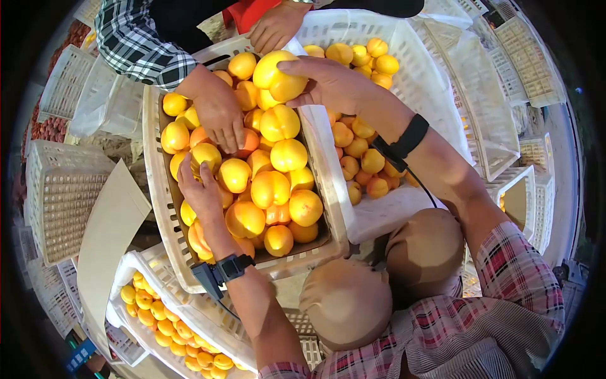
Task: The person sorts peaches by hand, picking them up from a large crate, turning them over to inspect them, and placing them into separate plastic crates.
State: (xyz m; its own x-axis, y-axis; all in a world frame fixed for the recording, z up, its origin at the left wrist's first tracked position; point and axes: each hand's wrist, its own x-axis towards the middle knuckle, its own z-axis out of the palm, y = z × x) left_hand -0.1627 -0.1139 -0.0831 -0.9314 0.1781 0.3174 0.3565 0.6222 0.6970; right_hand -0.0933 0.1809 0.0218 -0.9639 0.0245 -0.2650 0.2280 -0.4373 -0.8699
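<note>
My right hand is closed on a large yellow peach, thumb on top, above the far end of a crate. That crate is plastic and heaped with yellow-orange peaches. My left hand rests on the heap at the crate's left side. Its thumb and fingers are apart beside a peach, and some fingertips are hidden among the fruit. Another person's hand, in a black-and-white checked sleeve, reaches into the same crate. That person's other hand is at the far rim.
To the right stands a lined white crate with more peaches. A lower-left crate also holds peaches. Cardboard leans at left near stacked crates. My knees are close to the near rim.
</note>
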